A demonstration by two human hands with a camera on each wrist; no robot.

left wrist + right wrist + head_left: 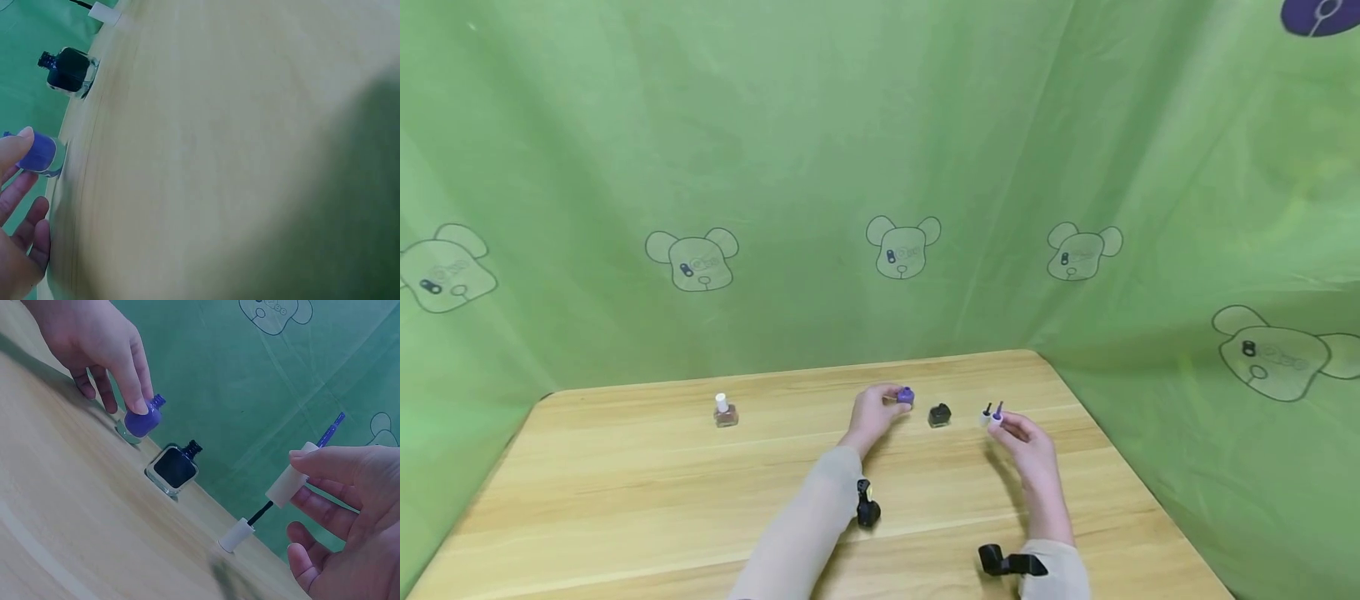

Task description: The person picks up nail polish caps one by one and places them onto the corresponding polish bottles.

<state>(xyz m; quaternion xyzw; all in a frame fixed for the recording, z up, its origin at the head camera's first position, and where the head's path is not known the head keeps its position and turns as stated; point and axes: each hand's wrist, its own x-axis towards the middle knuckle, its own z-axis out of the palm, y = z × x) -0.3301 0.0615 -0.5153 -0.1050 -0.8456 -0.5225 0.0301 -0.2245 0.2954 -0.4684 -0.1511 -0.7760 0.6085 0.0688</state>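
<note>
My left hand [871,418] pinches a nail polish bottle with purple polish [144,420] between thumb and fingers; its neck is uncapped and its base rests on the table. To the right stands an uncapped bottle of black nail polish [174,469]. In my right hand [1028,448], thumb and fingers pinch a white brush cap [289,482], its purple-coated brush pointing up. Just beyond, in the right wrist view, a second white brush cap [236,535] stands on the table with its black brush upward. Neither hand touches the black bottle or that second cap.
A mauve-brown nail polish bottle [726,415] with its white cap on stands at the left of the wooden table [662,492]. Green curtains [805,167] printed with bear heads hang behind the table and at its sides.
</note>
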